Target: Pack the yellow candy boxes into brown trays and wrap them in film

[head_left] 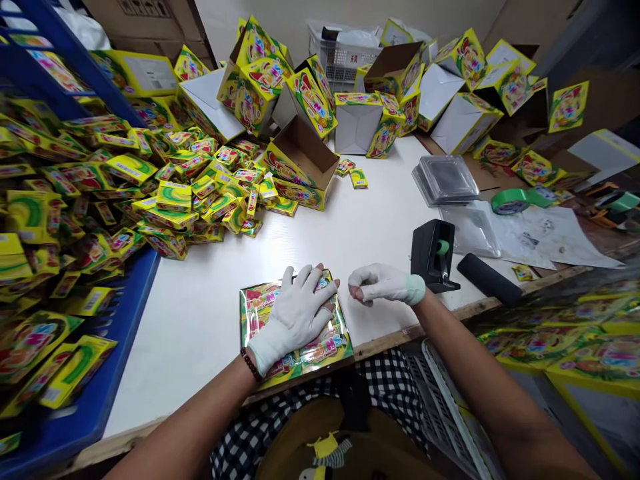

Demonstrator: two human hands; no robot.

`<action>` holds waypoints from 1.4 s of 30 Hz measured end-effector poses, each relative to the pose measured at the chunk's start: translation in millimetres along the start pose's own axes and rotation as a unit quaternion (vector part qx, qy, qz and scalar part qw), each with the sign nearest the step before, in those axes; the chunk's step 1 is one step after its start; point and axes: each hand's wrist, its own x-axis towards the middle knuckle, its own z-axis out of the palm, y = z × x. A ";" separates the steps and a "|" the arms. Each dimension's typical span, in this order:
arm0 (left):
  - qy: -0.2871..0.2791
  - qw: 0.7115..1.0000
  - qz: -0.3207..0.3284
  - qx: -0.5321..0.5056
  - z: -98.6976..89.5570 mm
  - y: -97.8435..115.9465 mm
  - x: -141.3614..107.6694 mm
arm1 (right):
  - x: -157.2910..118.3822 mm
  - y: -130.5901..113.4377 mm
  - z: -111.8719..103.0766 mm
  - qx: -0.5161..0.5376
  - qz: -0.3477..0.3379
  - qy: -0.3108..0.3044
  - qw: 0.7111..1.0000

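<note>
A green and yellow printed display box [327, 345] with a shiny, clear-looking top lies at the table's front edge. My left hand [300, 310], in a white glove with bare fingertips, rests flat on it with fingers spread. Just right of the box, my right hand [383, 283] is held over the white table, thumb and fingers pinched together. Whatever is between those fingertips, if anything, is too small to make out. A black tape dispenser [433, 257] with a green roll stands beside my right wrist.
Many small yellow candy boxes [173, 197] are heaped at left, partly in a blue bin [135, 300]. An open display carton [305, 160] stands behind them. Clear plastic lids [445, 179], green tape [510, 201] and a black cylinder [489, 279] lie at right. White table [200, 347] surface shows at left.
</note>
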 end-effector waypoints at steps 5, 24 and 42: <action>0.039 0.994 0.047 -0.086 12.7 -10.1 -6.9 | 2.7 6.7 10.8 0.067 -0.108 0.043 0.991; 0.110 0.939 -0.059 -0.321 18.2 -14.9 -17.7 | 11.0 9.4 31.5 -0.101 0.044 0.115 0.987; 0.146 0.960 -0.013 -0.240 27.1 -15.6 -14.0 | 19.9 -9.0 12.9 -0.235 0.070 -0.028 0.969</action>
